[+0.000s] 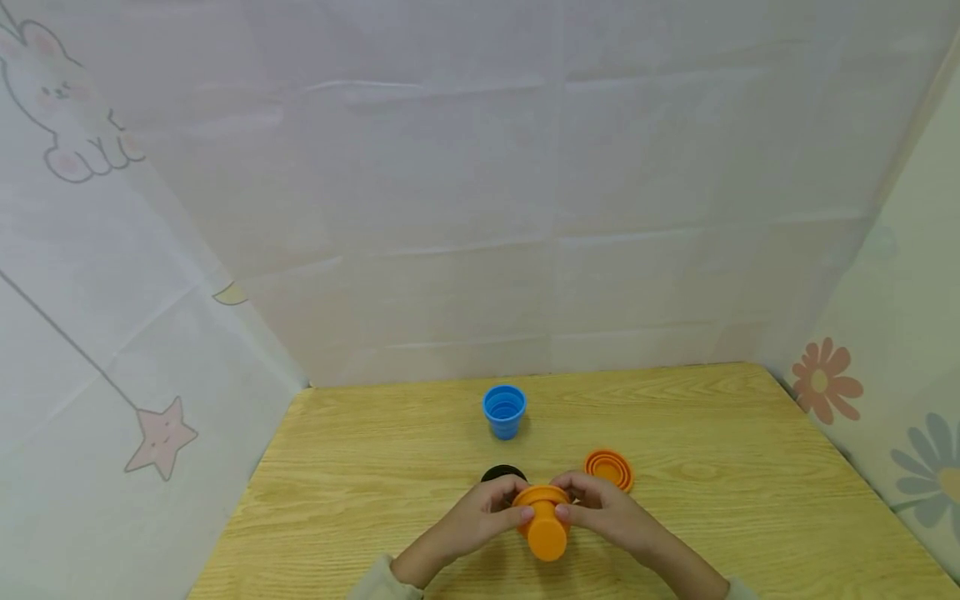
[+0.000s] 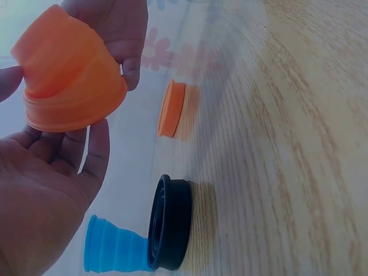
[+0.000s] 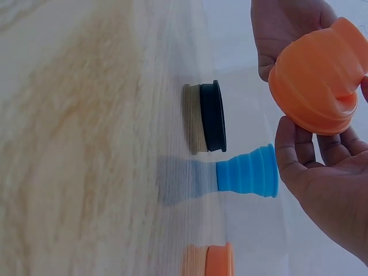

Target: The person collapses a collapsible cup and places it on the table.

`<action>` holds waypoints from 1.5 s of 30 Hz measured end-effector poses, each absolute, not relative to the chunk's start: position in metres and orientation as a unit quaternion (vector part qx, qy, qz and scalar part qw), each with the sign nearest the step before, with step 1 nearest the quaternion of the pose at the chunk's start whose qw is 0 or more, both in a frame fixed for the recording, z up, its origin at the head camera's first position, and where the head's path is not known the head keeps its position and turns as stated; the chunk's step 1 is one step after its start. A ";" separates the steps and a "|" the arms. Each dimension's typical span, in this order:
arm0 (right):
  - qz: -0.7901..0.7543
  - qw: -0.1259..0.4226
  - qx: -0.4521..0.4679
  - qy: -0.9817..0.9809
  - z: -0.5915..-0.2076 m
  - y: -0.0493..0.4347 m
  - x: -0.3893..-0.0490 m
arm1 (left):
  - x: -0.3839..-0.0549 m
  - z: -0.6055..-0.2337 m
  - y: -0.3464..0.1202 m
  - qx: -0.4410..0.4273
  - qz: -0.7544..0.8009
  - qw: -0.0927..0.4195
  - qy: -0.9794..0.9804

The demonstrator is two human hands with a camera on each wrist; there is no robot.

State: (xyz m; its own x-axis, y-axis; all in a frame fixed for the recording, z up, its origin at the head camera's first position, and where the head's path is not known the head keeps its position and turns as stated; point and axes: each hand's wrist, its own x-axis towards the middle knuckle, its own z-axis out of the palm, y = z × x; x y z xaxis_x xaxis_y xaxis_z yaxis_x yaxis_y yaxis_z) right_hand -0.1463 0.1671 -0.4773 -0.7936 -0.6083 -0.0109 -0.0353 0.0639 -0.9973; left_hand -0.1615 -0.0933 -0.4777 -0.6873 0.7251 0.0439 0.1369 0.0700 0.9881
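Note:
Both hands hold an orange collapsible silicone cup [image 1: 546, 533] above the table, its base turned toward the head camera. My left hand [image 1: 480, 518] grips the cup's left side, thumb on the wall and fingers at the rim. On the other side, my right hand [image 1: 611, 515] grips it the same way. One part of the cup's wall is pushed in, as the right wrist view shows, near the orange wall [image 3: 322, 75]. Just beyond the left hand lies a flattened black collapsible cup [image 2: 171, 224], partly hidden in the head view.
A blue collapsible cup [image 1: 505, 411] stands expanded and upright farther back. To the right, a second orange cup [image 1: 609, 471] lies collapsed flat on the wooden table [image 1: 375, 450]. Printed cloth walls [image 1: 450, 250] enclose the table at the back and sides.

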 end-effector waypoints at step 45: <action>-0.673 0.217 -0.147 0.692 -0.486 0.160 -0.142 | -0.161 -0.483 -0.082 0.233 0.598 0.149 0.752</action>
